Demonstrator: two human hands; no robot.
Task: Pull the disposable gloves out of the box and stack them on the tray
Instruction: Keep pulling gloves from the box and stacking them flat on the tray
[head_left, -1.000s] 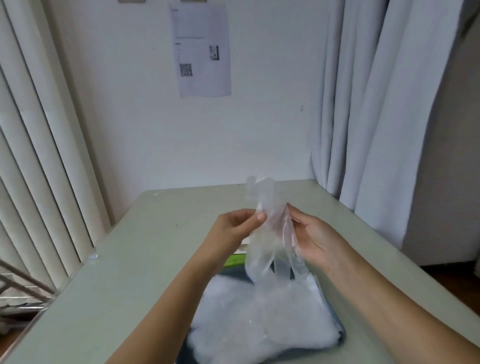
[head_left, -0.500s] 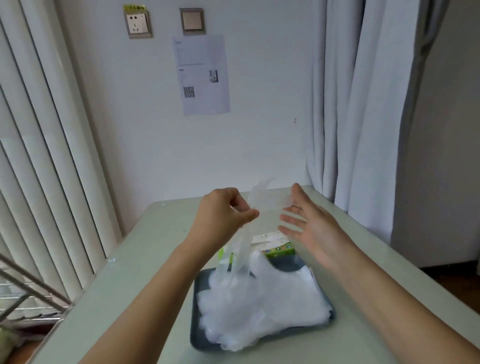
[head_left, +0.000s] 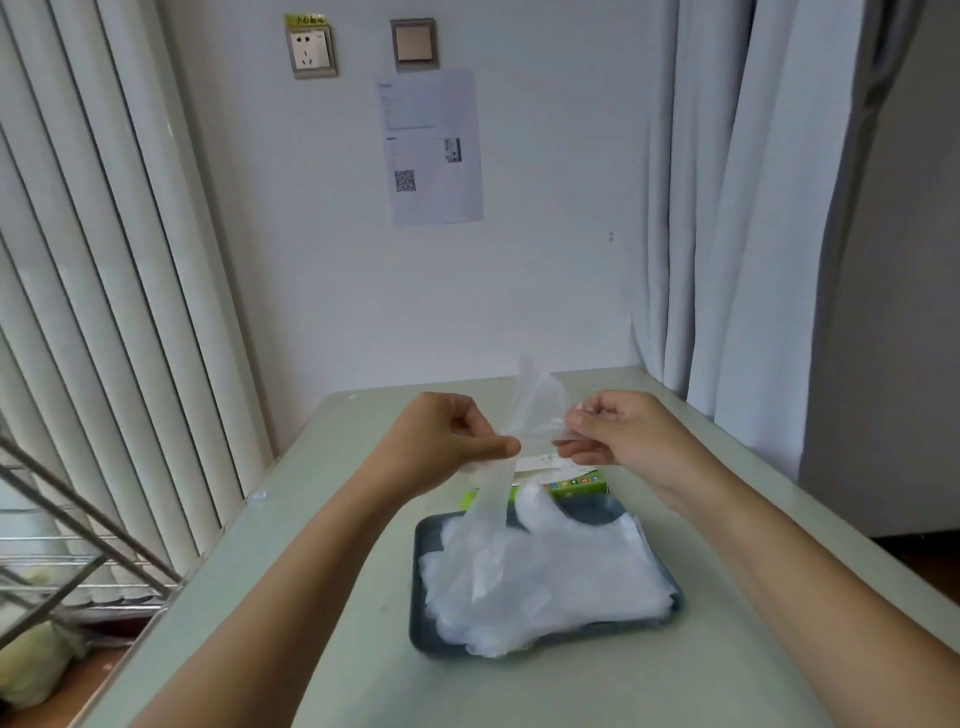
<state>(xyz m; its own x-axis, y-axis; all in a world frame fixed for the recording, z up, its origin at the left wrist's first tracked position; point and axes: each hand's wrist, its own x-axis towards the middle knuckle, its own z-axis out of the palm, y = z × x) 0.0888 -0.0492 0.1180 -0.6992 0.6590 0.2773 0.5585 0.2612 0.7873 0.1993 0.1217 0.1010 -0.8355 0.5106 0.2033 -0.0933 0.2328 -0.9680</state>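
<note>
Above the tray, between your two hands, a thin clear plastic glove (head_left: 534, 415) is stretched out, its top standing up past your knuckles and its lower part hanging down in a narrow strip toward the pile of gloves (head_left: 550, 571) below. Your left hand (head_left: 441, 447) pinches the strip between the thumb and the curled fingers, thumb pointing right. Your right hand (head_left: 618, 436) grips the glove's other edge with thumb and fingertips, the remaining fingers curled in toward the palm. Whether the hanging end touches the pile cannot be told, since clear film blends into clear film. The pile lies heaped on a dark tray (head_left: 592, 509), covering most of it and spilling over the near rim. Just beyond the tray's far edge sits the glove box (head_left: 571, 480), green along its side and white on top, partly hidden behind your hands. Tray and box rest on a pale green table (head_left: 322, 597) pushed against a white wall. On that wall hang a printed sheet (head_left: 431, 150) with a square code, a socket (head_left: 310, 52) and a switch (head_left: 414, 44). White curtains (head_left: 753, 208) hang at the right, vertical blinds (head_left: 104, 260) at the left, with a metal rack (head_left: 62, 519) low beside the table.
</note>
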